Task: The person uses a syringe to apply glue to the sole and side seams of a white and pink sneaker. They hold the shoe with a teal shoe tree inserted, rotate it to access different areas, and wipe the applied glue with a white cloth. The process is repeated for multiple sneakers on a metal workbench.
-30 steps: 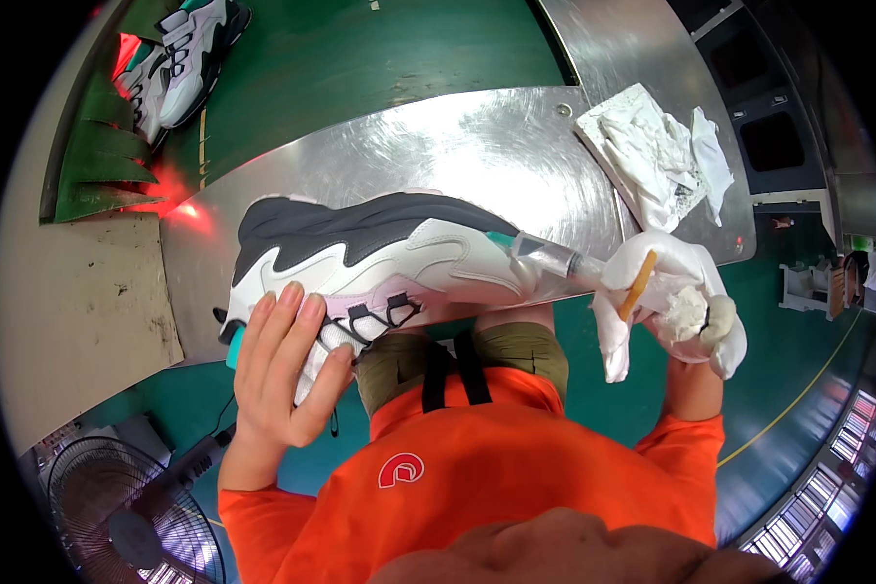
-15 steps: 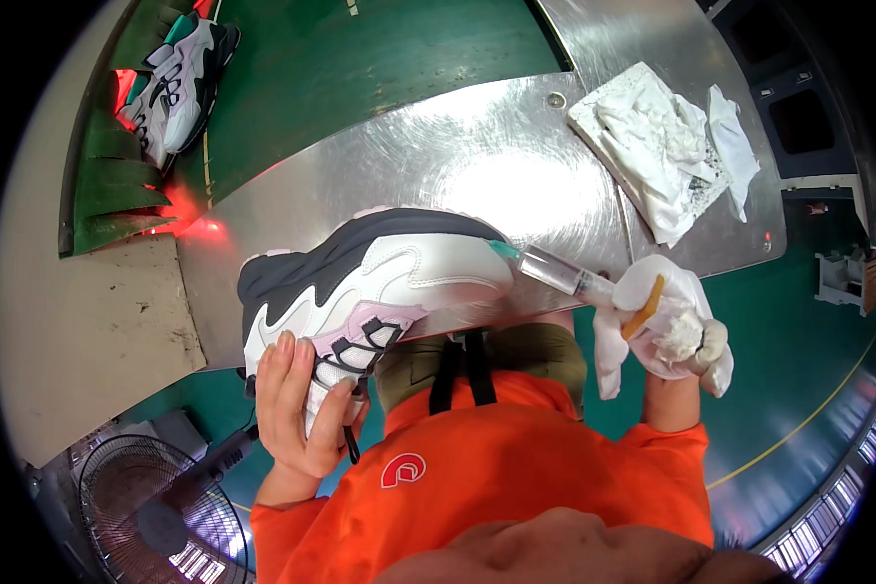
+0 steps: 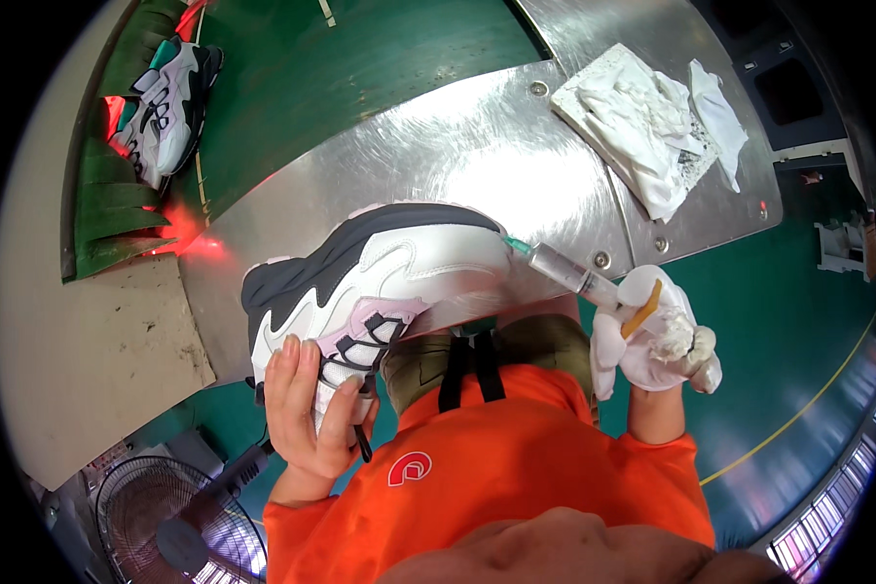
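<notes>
While the bare left hand point(image 3: 307, 409) cups the laced front of a chunky white, grey and black sneaker with a pale pink panel point(image 3: 380, 282), fingers curled over the tongue and thumb below, the shoe lies propped on its side at the near edge of the brushed steel worktable point(image 3: 457, 146), seemingly so that its heel end faces right toward the tool. The white-gloved right hand point(image 3: 652, 341) is closed around a clear plastic syringe with a teal hub point(image 3: 565, 271), whose tip meets the shoe where the white upper joins the sole, an angle that looks suited to feeding something into that seam. The same hand also pinches a thin orange stick point(image 3: 642, 310) and a wad of white cloth point(image 3: 686, 341), probably kept ready for wiping. The sneaker looks clean, its black laces loose near the left palm. Far right on the table lie crumpled white rags on a flat board point(image 3: 642, 117); far left, a second sneaker with teal accents point(image 3: 161, 102) rests on a green conveyor belt point(image 3: 360, 68).
</notes>
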{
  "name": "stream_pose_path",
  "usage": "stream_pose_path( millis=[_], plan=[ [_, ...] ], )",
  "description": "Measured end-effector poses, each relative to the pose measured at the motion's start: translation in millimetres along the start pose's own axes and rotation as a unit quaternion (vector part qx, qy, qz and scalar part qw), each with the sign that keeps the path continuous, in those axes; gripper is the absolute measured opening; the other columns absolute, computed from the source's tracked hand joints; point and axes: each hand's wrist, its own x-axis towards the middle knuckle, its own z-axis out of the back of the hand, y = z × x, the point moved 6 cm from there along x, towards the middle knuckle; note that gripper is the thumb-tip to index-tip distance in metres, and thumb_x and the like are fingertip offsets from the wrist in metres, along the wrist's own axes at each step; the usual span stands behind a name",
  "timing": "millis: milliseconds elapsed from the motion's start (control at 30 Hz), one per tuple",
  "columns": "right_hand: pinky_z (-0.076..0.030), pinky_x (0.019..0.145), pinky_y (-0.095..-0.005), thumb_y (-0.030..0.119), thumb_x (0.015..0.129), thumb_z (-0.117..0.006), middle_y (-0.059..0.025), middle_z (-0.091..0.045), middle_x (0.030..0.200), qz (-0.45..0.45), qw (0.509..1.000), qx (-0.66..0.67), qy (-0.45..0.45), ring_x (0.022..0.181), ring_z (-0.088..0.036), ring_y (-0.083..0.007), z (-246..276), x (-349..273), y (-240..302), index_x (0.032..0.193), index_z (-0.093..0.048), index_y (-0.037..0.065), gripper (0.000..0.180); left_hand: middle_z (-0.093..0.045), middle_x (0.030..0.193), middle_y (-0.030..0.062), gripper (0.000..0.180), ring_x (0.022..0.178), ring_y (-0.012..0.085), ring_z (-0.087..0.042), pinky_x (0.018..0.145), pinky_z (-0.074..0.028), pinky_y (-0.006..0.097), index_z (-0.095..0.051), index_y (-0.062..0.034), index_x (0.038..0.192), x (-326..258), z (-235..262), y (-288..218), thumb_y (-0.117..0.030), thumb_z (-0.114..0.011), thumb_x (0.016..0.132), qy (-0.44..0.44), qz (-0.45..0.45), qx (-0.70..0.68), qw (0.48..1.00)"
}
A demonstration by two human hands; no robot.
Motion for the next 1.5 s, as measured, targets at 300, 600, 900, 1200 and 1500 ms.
stream_pose_path(
  millis=[300, 600, 900, 1200, 1500],
  plan=[
    [-0.057, 0.058, -0.0437, 0.041, 0.056, -0.087, -0.0364, -0.057, 0.107, 0.069, 0.997, -0.01, -0.038, 0.073, -0.066, -0.0404, -25, -4, -4, 0.133, -0.034, -0.013, 0.107, -0.058, 0.122, 0.0261, 0.045, 0.11, 0.0432, -0.061, 0.093, -0.051, 0.051, -0.054, -0.0097, 0.113, 0, 1, -2, -0.013, -0.078, 0.075, 0.005, -0.01, -0.008, 1.0],
    [-0.058, 0.06, -0.0423, 0.038, 0.059, -0.085, -0.0311, -0.06, 0.096, 0.018, 0.984, -0.118, -0.136, 0.075, -0.067, -0.0406, -48, -11, -4, 0.134, -0.032, -0.014, 0.105, -0.061, 0.118, 0.0259, 0.043, 0.108, 0.0433, -0.061, 0.092, -0.051, 0.05, -0.056, -0.0091, 0.114, -5, -2, -3, -0.015, -0.077, 0.077, -0.02, -0.021, -0.006, 1.0],
    [-0.056, 0.083, -0.036, -0.001, 0.046, -0.086, -0.0229, -0.059, 0.11, 0.005, 0.956, -0.292, -0.019, 0.095, -0.067, -0.0299, -77, -2, -12, 0.134, -0.034, -0.014, 0.103, -0.065, 0.112, 0.0263, 0.017, 0.104, 0.0423, -0.064, 0.085, -0.053, 0.049, -0.064, -0.0092, 0.104, 10, 3, 4, -0.019, -0.062, 0.09, -0.024, -0.023, -0.014, 0.999],
    [-0.055, 0.082, -0.0301, 0.007, 0.044, -0.092, -0.0139, -0.067, 0.103, 0.019, 0.898, -0.435, -0.061, 0.09, -0.068, -0.02, -53, 10, -24, 0.125, -0.05, -0.01, 0.092, -0.06, 0.121, 0.0234, 0.044, 0.105, 0.0414, -0.062, 0.087, -0.052, 0.043, -0.059, -0.002, 0.107, 67, 10, 35, -0.001, -0.075, 0.066, 0.112, 0.026, -0.118, 0.986],
    [-0.053, 0.078, -0.0295, 0.007, 0.054, -0.088, -0.0128, -0.064, 0.107, 0.061, 0.903, -0.423, -0.04, 0.088, -0.064, -0.0188, 2, 29, -54, 0.119, -0.055, -0.002, 0.074, -0.065, 0.098, 0.0121, 0.05, 0.086, 0.027, -0.065, 0.077, -0.05, 0.033, -0.058, -0.0031, 0.105, 130, -31, 90, 0.0, -0.078, 0.059, 0.236, 0.134, -0.263, 0.926]
  ],
)
